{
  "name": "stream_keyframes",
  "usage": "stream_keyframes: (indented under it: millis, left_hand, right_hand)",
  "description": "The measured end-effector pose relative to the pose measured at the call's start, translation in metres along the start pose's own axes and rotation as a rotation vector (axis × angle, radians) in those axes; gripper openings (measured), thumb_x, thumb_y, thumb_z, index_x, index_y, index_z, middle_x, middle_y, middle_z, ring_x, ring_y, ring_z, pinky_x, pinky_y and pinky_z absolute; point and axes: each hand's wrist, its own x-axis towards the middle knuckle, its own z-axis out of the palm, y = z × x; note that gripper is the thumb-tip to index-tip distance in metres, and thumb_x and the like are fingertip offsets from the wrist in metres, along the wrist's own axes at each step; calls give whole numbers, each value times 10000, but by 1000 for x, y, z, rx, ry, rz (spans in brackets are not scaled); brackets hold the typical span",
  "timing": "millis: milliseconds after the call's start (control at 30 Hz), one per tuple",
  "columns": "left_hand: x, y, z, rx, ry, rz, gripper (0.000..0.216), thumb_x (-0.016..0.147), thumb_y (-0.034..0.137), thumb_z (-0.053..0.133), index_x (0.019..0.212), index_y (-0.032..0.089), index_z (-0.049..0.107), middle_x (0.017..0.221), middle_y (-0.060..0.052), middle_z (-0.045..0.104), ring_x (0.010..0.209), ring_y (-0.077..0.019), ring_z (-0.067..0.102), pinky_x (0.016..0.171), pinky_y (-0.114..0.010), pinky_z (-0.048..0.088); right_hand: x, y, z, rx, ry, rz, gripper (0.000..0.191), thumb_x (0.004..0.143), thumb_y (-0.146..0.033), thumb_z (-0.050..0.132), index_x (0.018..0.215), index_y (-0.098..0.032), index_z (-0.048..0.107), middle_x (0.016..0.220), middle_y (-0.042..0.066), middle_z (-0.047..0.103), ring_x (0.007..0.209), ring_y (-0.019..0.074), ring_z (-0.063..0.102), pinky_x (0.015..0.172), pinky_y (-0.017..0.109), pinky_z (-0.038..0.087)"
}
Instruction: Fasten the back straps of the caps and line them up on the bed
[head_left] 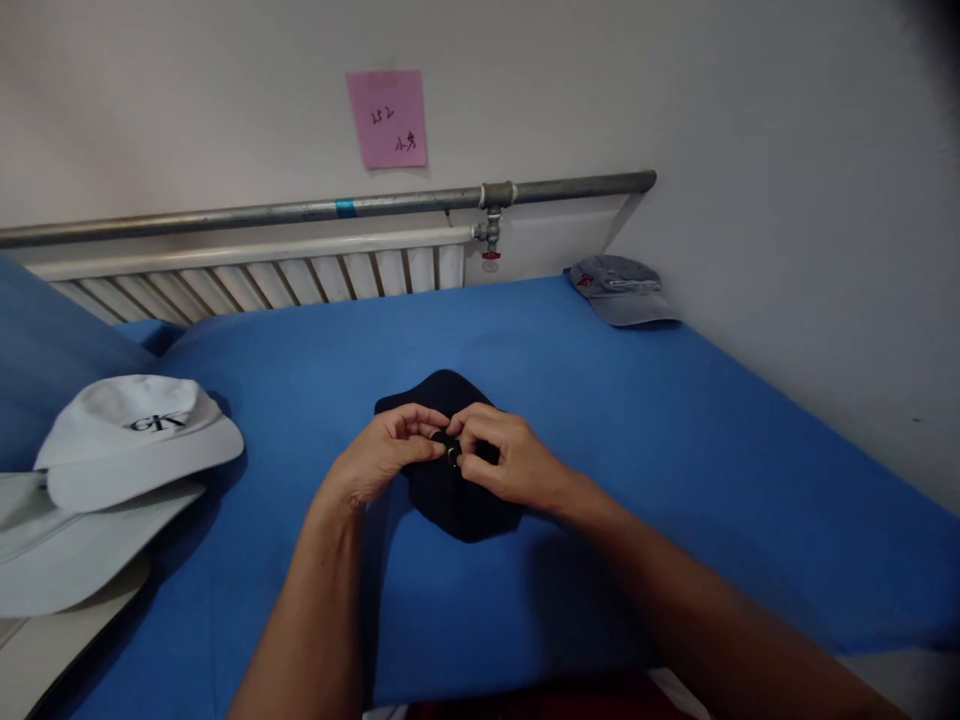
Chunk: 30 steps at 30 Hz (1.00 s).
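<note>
Both the left hand [379,458] and right hand [510,462] pinch the buckle [453,456] of the cap [454,505] lying mid-bed [675,450]; so slight a fingertip hold may well let it slip.

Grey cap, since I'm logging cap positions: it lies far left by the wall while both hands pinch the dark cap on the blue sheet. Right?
No: the head view shows the grey cap far right by the wall. The left hand and right hand do pinch the dark cap on the blue sheet.
</note>
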Motion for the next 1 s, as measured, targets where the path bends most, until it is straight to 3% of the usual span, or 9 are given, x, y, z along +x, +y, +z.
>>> stream_keyframes:
  millis: [367,567,767,1000]
  left_hand:
    - [-1,2,9,59,49,15,233,612,129,727,832,157,653,733,34,593,664,-70,528,649,-226,395]
    - [-2,2,7,51,74,44,220,619,151,736,827,170,667,753,29,611,679,-74,525,641,-225,381]
    - [-3,2,9,8,108,54,215,580,135,747,775,169,664,730,35,630,660,-72,529,645,-223,394]
    - [-3,1,7,-11,111,64,202,603,137,741,790,177,675,728,30,638,666,-80,552,648,-226,405]
  right_hand:
    - [-1,-4,4,-81,10,-7,161,731,-57,559,639,-178,505,916,47,609,807,139,581,714,283,479]
    - [1,-1,-3,-7,-33,18,100,829,-151,594,738,-185,570,943,29,612,859,128,589,799,292,469]
    - [1,-1,-5,-39,-96,61,124,825,-137,587,712,-176,555,944,33,608,838,127,583,784,290,463]
    - [2,-1,-6,80,0,120,129,833,-226,612,711,-186,592,886,16,623,838,133,594,798,305,466]
